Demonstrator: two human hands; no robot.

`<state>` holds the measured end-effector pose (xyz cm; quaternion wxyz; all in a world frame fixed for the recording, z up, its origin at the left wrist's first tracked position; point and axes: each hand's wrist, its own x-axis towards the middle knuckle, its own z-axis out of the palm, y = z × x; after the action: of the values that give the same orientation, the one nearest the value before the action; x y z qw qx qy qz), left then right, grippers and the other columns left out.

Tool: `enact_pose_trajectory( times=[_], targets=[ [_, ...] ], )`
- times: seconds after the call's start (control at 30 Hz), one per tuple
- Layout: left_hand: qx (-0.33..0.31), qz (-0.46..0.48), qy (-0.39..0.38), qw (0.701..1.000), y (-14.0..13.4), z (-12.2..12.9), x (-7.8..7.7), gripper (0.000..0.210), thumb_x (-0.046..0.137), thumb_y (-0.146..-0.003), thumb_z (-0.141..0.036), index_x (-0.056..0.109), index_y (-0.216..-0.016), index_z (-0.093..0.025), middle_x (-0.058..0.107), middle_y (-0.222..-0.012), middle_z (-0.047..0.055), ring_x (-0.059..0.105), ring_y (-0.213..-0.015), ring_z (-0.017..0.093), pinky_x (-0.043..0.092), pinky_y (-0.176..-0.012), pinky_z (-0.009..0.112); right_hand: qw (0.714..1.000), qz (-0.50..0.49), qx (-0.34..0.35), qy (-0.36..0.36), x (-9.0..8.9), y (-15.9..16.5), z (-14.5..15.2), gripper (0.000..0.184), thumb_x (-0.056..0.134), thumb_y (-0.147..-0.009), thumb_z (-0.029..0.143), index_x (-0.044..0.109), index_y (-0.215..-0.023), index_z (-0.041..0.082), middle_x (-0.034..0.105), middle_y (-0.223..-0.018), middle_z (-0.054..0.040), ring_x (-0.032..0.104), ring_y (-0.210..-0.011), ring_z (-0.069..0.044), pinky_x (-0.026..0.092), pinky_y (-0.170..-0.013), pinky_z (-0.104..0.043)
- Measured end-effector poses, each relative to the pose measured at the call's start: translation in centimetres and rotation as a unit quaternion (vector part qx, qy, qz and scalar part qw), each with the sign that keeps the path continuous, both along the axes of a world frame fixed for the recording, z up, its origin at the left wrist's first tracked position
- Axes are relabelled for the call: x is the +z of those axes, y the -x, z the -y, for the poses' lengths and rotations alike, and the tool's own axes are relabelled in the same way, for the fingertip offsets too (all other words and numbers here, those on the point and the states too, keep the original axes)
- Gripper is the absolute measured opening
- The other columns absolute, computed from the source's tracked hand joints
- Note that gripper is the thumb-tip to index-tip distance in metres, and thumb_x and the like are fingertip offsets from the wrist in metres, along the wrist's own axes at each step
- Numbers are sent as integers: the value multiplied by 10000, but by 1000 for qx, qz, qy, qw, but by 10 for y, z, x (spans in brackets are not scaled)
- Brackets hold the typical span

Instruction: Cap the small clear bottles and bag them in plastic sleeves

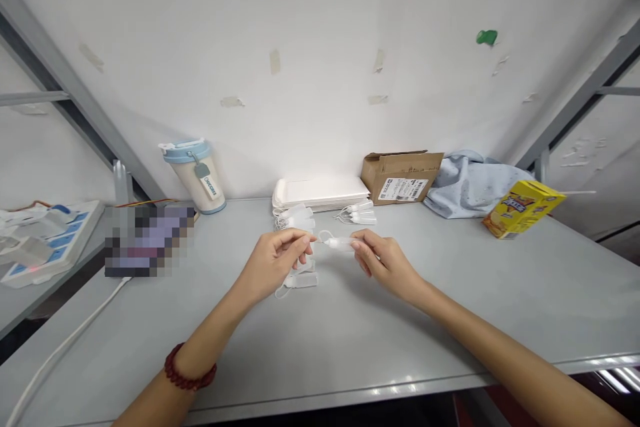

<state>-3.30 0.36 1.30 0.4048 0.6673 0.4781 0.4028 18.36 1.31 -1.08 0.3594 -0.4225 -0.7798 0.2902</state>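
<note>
In the middle of the view my right hand [385, 263] pinches a small translucent plastic bottle [340, 244] by its end, held level above the table. A thin white loop curls from the bottle's narrow tip, which points left. My left hand [280, 259] is closed in a pinch right by that tip; what its fingertips grip is too small to make out. Similar bottles with white loops lie behind and below the left hand, among them one bottle [304, 280] at the near end. Two or three more bottles [361, 217] lie farther back on the right.
White flat packs [323, 192] are stacked by the wall, beside a cardboard box [403, 177] and a pale blue cloth [465, 180]. A yellow drink carton [523, 209] stands right. Left are a tumbler [195, 177], a blurred-out phone [150, 243], its white cable [75, 337] and a power strip [60, 243].
</note>
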Motion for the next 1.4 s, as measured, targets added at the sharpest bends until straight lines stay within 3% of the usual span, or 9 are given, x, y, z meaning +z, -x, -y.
enact_pose_trajectory(
  times=[0.33, 0.7, 1.1, 1.27, 1.4],
  targets=[
    [-25, 7, 33, 999, -5, 6, 1, 212, 531, -802, -350, 599, -759, -154, 567, -661, -1, 512, -572, 98, 389, -502, 202, 1000, 12, 8, 20, -2, 3, 2, 316, 286, -931, 403, 468, -771, 201, 417, -472, 62, 392, -427, -99, 337, -484, -233],
    [-18, 0, 50, 999, -12, 6, -11, 208, 507, -805, -347, 574, -749, -158, 558, -678, -4, 501, -559, 93, 372, -486, 196, 1000, 18, -19, 16, -4, 3, 4, 320, 262, -932, 397, 412, -711, 222, 422, -420, 69, 402, -378, -107, 343, -466, -234],
    [-20, -24, 52, 998, -6, 1, -8, 231, 522, -796, -372, 589, -759, -154, 548, -632, -7, 479, -545, 94, 360, -478, 196, 998, 31, -5, 45, -7, 6, 3, 367, 249, -937, 388, 376, -638, 219, 453, -427, 61, 426, -393, -97, 366, -495, -228],
    [54, 18, 40, 998, 11, -11, -4, 232, 568, -760, -382, 587, -745, -151, 524, -611, -21, 446, -522, 84, 351, -492, 202, 995, 75, -65, -4, -6, -8, -14, 256, 347, -909, 382, 504, -818, 202, 573, -576, 29, 518, -497, -119, 393, -528, -242],
    [97, 52, 65, 992, 26, -23, -6, 261, 583, -740, -398, 570, -682, -143, 474, -527, -39, 389, -487, 76, 317, -484, 203, 979, 119, -140, -84, -18, -30, -42, 144, 432, -863, 305, 525, -852, 196, 635, -751, -34, 586, -674, -170, 440, -619, -291]
  ],
)
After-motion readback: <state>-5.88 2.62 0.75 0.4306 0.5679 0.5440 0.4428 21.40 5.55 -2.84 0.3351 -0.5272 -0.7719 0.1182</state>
